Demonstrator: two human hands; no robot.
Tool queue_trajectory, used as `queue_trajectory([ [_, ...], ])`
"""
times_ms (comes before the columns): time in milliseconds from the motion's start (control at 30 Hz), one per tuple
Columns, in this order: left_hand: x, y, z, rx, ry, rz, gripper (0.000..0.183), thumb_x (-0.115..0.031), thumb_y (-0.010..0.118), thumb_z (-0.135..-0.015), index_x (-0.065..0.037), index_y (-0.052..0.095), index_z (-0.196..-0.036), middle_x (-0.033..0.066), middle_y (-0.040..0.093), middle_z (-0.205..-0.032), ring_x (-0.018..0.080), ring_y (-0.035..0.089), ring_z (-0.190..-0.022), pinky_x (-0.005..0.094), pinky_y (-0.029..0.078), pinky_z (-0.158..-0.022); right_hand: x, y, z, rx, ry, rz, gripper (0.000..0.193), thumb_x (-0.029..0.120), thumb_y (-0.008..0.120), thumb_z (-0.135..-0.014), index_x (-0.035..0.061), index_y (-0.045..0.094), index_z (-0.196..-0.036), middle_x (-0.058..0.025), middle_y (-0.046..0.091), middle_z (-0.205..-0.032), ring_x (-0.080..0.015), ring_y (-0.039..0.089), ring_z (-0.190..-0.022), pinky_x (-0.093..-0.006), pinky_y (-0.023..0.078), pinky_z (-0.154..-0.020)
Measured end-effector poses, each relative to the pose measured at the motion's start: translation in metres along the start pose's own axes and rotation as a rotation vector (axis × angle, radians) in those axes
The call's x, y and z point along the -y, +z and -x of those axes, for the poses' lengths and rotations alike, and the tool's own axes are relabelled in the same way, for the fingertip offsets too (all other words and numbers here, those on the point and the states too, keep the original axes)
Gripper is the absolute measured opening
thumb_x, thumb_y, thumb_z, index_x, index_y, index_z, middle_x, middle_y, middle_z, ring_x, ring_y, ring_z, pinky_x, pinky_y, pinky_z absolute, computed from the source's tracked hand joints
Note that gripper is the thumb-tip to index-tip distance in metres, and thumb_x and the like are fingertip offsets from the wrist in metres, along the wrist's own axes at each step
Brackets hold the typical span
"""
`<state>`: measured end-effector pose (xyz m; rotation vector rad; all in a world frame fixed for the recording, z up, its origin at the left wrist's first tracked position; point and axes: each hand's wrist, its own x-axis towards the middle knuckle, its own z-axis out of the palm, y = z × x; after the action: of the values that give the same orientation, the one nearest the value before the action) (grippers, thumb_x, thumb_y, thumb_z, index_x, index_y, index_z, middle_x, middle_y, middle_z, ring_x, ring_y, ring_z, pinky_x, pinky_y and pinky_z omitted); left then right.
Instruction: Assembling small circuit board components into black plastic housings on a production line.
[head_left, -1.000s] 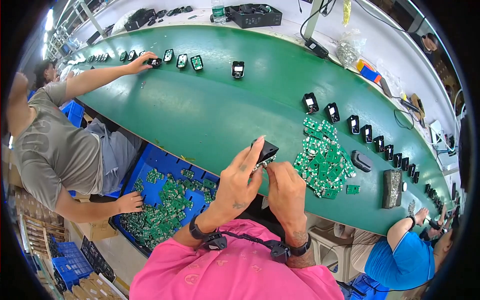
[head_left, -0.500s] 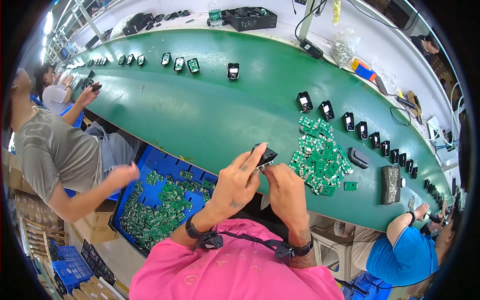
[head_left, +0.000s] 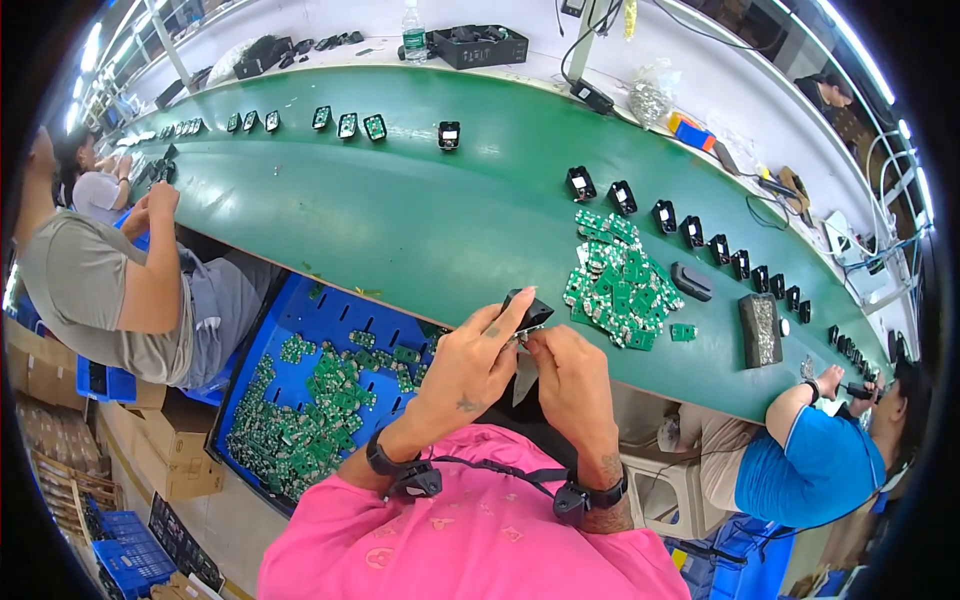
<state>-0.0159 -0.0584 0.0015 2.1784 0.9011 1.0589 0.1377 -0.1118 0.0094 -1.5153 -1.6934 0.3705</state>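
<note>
My left hand [head_left: 468, 372] is closed around a small black plastic housing [head_left: 532, 311], its index finger lying along the top. Against the housing's lower edge, my right hand [head_left: 577, 378] pinches with thumb and finger; what sits between those fingertips is hidden. A bit of metal or wiring shows at the housing's open side, too small to name. Just beyond my right hand lies a heap of green circuit boards [head_left: 622, 285], with one loose circuit board [head_left: 683, 332] beside it. Several open black housings [head_left: 621, 197] stand in a curving row behind the heap.
Left of me, a blue tray [head_left: 322, 322] holds many circuit boards below the green bench [head_left: 400, 210]. A dark case [head_left: 691, 281] and a black block [head_left: 760, 332] lie to the right. Co-workers sit on both sides; a bottle [head_left: 414, 35] stands on the back ledge.
The view has shifted, so bench items appear higher and further left. The left co-worker's hand has drawn back from over the blue tray to their other hand. My hands keep nearly the same hold.
</note>
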Motion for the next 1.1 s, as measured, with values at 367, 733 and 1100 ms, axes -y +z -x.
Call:
queue_trajectory([
  [367, 0.018, 0.024, 0.036, -0.118, -0.033, 0.151, 0.058, 0.004, 0.06, -0.086, -0.005, 0.049, -0.142, 0.0197, 0.065, -0.105, 0.0262, 0.071, -0.086, 0.0374, 0.058, -0.071, -0.004, 0.024, 0.031, -0.107, 0.014, 0.034, 0.009, 0.005, 0.061, -0.092, -0.0033, 0.064, -0.093, -0.02, 0.065, -0.082, -0.0379, 0.064, -0.073, -0.0411, 0.049, -0.064],
  [733, 0.048, 0.021, 0.04, 0.11, -0.392, 0.812, 0.074, 0.004, 0.074, -0.08, -0.003, 0.039, -0.145, 0.0142, 0.061, -0.12, 0.0169, 0.068, -0.091, 0.0297, 0.06, -0.076, -0.024, 0.027, 0.022, -0.085, 0.191, -0.158, 0.014, 0.013, 0.063, -0.095, -0.0006, 0.063, -0.091, -0.0155, 0.064, -0.081, -0.0306, 0.063, -0.069, -0.0401, 0.049, -0.063],
  [1100, 0.044, 0.051, -0.006, 0.017, -0.484, 0.263, 0.064, -0.014, 0.077, -0.078, -0.003, 0.053, -0.136, 0.0235, 0.066, -0.115, 0.0373, 0.068, -0.102, 0.0391, 0.055, -0.085, -0.054, 0.036, -0.004, -0.1, 0.134, -0.288, 0.009, 0.007, 0.066, -0.092, -0.002, 0.064, -0.093, -0.0095, 0.061, -0.08, -0.0168, 0.059, -0.068, -0.0303, 0.047, -0.062],
])
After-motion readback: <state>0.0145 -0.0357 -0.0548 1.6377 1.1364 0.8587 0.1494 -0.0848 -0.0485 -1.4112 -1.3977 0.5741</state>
